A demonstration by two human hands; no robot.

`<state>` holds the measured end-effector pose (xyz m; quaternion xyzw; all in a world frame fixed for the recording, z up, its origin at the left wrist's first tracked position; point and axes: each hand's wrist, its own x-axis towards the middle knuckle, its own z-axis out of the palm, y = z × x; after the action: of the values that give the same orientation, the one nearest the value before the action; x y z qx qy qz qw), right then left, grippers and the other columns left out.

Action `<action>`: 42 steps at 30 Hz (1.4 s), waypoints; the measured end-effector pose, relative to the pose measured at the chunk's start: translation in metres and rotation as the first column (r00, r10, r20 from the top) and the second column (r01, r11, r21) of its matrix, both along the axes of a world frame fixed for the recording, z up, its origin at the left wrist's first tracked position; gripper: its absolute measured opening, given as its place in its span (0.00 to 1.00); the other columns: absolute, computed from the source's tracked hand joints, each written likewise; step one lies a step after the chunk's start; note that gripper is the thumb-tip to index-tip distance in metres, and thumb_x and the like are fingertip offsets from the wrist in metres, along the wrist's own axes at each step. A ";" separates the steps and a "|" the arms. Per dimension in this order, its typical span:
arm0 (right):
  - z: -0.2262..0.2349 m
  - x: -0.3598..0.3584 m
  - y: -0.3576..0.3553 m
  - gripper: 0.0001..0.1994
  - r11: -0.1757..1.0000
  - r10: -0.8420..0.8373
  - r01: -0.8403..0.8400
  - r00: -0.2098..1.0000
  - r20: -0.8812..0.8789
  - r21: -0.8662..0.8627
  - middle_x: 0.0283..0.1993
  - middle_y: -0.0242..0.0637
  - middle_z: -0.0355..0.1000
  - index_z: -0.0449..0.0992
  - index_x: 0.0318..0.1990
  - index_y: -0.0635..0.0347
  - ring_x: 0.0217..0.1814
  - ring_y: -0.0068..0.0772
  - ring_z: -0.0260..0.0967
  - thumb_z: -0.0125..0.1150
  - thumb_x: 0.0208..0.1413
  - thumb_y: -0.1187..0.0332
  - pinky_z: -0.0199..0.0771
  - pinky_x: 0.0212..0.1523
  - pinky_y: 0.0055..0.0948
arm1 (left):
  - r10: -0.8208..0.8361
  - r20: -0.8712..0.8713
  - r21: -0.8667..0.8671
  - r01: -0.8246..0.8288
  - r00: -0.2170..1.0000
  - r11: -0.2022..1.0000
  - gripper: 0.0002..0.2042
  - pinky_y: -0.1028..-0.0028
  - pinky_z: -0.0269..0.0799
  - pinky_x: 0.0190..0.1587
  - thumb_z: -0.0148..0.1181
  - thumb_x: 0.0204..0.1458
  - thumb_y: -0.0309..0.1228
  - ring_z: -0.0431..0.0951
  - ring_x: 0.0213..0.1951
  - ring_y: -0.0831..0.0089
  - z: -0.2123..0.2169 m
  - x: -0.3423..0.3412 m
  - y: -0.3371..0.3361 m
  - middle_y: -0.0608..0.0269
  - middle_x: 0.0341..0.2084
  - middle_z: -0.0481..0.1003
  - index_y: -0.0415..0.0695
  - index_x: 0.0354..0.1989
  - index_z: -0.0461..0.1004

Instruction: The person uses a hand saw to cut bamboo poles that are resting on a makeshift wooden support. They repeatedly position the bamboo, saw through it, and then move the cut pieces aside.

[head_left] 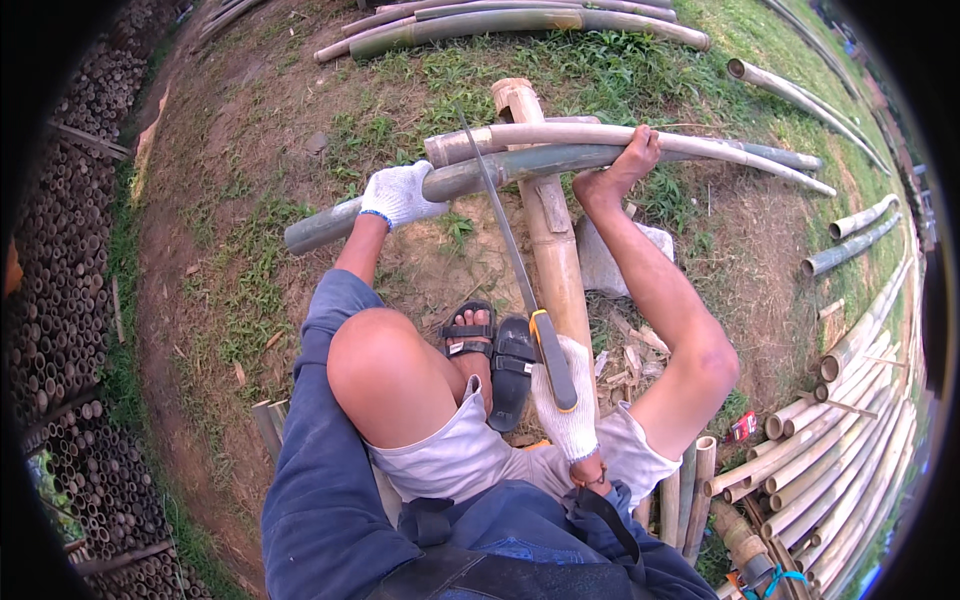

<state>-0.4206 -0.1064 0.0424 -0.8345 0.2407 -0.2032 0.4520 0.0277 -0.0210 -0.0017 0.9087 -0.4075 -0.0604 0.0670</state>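
Observation:
My left hand point(402, 195), in a white knit glove, is wrapped round a green bamboo pole point(450, 180) near its left end. In my gloved right hand point(567, 405) is the grey and yellow handle of a handsaw point(512, 245). Its long blade points away from me and crosses over the green pole; I cannot tell whether the teeth touch it. Along the far side of that pole lies a paler bamboo pole point(580, 133). Both rest across a thick bamboo post point(550, 225) with a notched top, and my bare right foot point(625, 170) presses on them.
Beside the post sits a grey stone point(625, 255), with wood chips point(635, 360) nearby. My left foot wears a black sandal point(468, 335); a loose sandal point(513, 370) lies next to it. Cut poles point(830, 470) are stacked at right, more poles point(520, 25) lie ahead, and bamboo piles point(60, 300) line the left.

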 end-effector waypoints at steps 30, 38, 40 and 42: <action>-0.049 0.192 -0.061 0.19 0.995 0.089 -0.071 0.956 0.280 -0.075 0.60 0.50 0.76 0.73 0.65 0.65 0.64 0.54 0.77 0.68 0.70 0.73 0.77 0.67 0.41 | 0.011 -0.036 0.009 -0.010 0.999 1.000 0.38 0.50 0.85 0.56 0.76 0.47 0.66 0.90 0.50 0.50 0.005 -0.008 0.004 0.48 0.47 0.89 0.50 0.59 0.82; 0.023 -0.041 0.020 0.27 0.996 0.043 -0.050 0.994 -0.097 -0.070 0.64 0.51 0.75 0.72 0.69 0.66 0.69 0.51 0.77 0.72 0.65 0.77 0.75 0.72 0.43 | -0.005 -0.060 0.017 0.006 0.998 1.000 0.35 0.50 0.85 0.55 0.76 0.48 0.65 0.90 0.48 0.47 -0.004 0.002 0.003 0.48 0.46 0.89 0.54 0.58 0.82; 0.037 -0.049 0.028 0.26 0.999 0.009 -0.013 0.995 -0.104 -0.036 0.64 0.51 0.75 0.72 0.69 0.66 0.68 0.52 0.77 0.71 0.64 0.78 0.76 0.72 0.43 | -0.014 -0.052 -0.008 0.013 0.999 1.000 0.35 0.50 0.85 0.54 0.76 0.48 0.65 0.90 0.48 0.48 -0.008 0.003 0.001 0.48 0.45 0.89 0.53 0.58 0.82; 0.036 -0.008 0.016 0.25 1.000 0.021 -0.021 0.999 0.034 -0.004 0.63 0.51 0.76 0.73 0.68 0.66 0.67 0.52 0.77 0.71 0.65 0.78 0.76 0.71 0.43 | -0.003 -0.024 -0.012 0.003 1.000 1.000 0.35 0.50 0.85 0.54 0.75 0.48 0.65 0.91 0.48 0.48 -0.010 0.004 0.001 0.48 0.45 0.89 0.53 0.57 0.82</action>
<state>-0.4285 -0.0908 0.0779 -0.8342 0.2237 -0.2131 0.4568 0.0319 -0.0202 -0.0113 0.9070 -0.4083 -0.0691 0.0774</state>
